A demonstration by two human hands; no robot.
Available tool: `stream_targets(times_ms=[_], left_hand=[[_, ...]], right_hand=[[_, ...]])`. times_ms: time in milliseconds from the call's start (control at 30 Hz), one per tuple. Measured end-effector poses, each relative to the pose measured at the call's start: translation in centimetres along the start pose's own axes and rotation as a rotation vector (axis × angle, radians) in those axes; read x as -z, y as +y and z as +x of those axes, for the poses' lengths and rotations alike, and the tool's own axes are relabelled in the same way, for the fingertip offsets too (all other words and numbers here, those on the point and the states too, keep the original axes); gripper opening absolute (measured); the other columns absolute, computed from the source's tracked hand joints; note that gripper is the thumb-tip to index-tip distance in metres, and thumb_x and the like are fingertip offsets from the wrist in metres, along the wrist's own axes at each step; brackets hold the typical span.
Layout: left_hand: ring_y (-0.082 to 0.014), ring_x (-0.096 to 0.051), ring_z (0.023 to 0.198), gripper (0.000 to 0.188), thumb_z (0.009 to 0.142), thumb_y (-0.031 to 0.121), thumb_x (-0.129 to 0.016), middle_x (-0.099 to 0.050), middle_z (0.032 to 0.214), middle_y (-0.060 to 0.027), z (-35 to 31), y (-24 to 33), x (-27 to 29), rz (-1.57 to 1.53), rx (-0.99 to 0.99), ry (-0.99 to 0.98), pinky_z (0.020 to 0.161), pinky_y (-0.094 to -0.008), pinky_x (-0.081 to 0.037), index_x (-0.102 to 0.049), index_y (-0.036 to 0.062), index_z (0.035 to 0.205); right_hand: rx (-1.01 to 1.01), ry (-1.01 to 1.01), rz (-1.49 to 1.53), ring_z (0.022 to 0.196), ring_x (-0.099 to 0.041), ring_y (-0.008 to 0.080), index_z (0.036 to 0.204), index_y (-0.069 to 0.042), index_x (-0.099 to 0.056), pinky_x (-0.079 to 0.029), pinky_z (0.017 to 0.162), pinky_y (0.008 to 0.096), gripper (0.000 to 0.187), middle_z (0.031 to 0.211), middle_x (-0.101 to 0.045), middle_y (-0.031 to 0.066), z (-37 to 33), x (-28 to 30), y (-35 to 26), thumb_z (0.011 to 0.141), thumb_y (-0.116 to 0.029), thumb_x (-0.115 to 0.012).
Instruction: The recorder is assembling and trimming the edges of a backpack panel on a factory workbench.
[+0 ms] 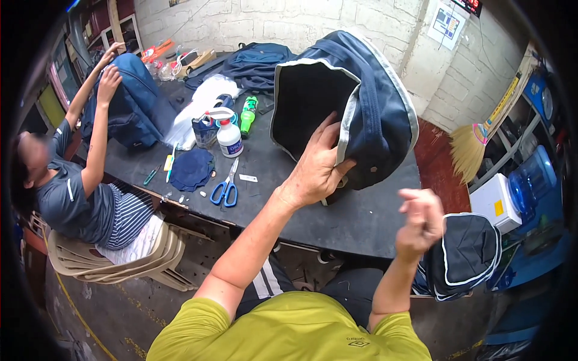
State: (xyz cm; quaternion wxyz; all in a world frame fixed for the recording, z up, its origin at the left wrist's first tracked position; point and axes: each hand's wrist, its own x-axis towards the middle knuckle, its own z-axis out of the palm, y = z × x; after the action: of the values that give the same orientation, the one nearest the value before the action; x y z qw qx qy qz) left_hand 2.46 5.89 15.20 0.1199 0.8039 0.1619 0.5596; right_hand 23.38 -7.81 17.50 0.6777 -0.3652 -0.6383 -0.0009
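Observation:
My left hand (316, 163) grips the white-bound edge of a dark navy backpack (385, 114), its thumb outside and its fingers inside the opening. The bag is tilted up over the black table, with its wide mouth facing left and its dark inside showing. My right hand (420, 221) is raised beyond the table's near edge, apart from the bag. Its fingers are curled together and slightly blurred; whatever they may pinch is too small to make out. Blue-handled scissors (227, 188) lie on the table, left of my left forearm.
On the black table (283, 224) are a white spray bottle (229, 138), a green bottle (248, 115), a dark blue cloth (192, 170) and more bags (256, 60). A seated person (78, 174) handles a blue backpack (129, 99) at left. Another white-edged bag (469, 253) rests at right.

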Motion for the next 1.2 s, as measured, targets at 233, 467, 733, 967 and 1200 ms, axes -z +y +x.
stream_targets(times_ms=[233, 467, 733, 967, 1200], left_hand=[[-0.0532, -0.041, 0.153, 0.029, 0.095, 0.026, -0.079, -0.055, 0.153, -0.0205, -0.3, 2.6, -0.5, 0.196, -0.068, -0.197, 0.122, -0.0682, -0.037, -0.074, 0.0112, 0.119], [-0.0274, -0.075, 0.103, 0.075, 0.105, 0.072, -0.059, -0.078, 0.100, -0.0148, 0.8, 7.4, 3.6, -0.431, 0.496, -0.122, 0.094, -0.0419, -0.055, -0.078, -0.0014, 0.103], [-0.0112, -0.067, 0.088, 0.016, 0.101, 0.009, -0.070, -0.077, 0.094, -0.0054, 3.8, 4.2, 5.0, -0.994, 0.265, -0.017, 0.084, -0.0293, -0.052, -0.076, -0.0034, 0.094], [-0.0371, -0.064, 0.117, 0.014, 0.076, 0.015, -0.074, -0.075, 0.114, -0.0156, -0.9, 0.1, 2.5, -0.320, 0.015, -0.049, 0.106, -0.0472, -0.049, -0.075, 0.0038, 0.085], [-0.0389, -0.067, 0.114, 0.020, 0.076, 0.016, -0.071, -0.074, 0.110, -0.0189, -12.1, -4.9, 0.1, -0.261, 0.519, -0.090, 0.099, -0.0482, -0.053, -0.073, -0.0011, 0.086]], right_hand=[[0.006, 0.104, -0.352, 0.078, -0.056, 0.0080, 0.118, 0.003, -0.076, -0.047, 0.070, 0.0265, 0.020, 0.096, -0.073, 0.0065, 11.9, -1.8, -4.4, 0.108, -0.013, -0.071], [-0.140, -0.228, -0.419, 0.069, -0.061, 0.0274, 0.110, 0.002, -0.074, -0.054, 0.074, 0.0387, 0.027, 0.081, -0.061, 0.0251, 12.6, 0.2, -2.5, 0.108, -0.025, -0.070], [0.227, 0.346, -0.407, 0.088, -0.071, 0.0195, 0.119, 0.008, -0.076, -0.056, 0.083, 0.0319, 0.020, 0.104, -0.079, 0.0132, 7.4, -2.0, -0.9, 0.109, -0.009, -0.070], [-0.135, 0.157, -0.325, 0.078, -0.058, 0.0163, 0.112, 0.002, -0.066, -0.050, 0.075, 0.0306, 0.014, 0.091, -0.064, 0.0056, -5.2, -3.1, 8.2, 0.114, -0.010, -0.059], [-0.436, -0.094, -0.311, 0.070, -0.069, 0.0225, 0.116, 0.001, -0.071, -0.056, 0.070, 0.0341, 0.013, 0.087, -0.073, 0.0165, -15.0, -4.0, 12.3, 0.103, 0.000, -0.068]])
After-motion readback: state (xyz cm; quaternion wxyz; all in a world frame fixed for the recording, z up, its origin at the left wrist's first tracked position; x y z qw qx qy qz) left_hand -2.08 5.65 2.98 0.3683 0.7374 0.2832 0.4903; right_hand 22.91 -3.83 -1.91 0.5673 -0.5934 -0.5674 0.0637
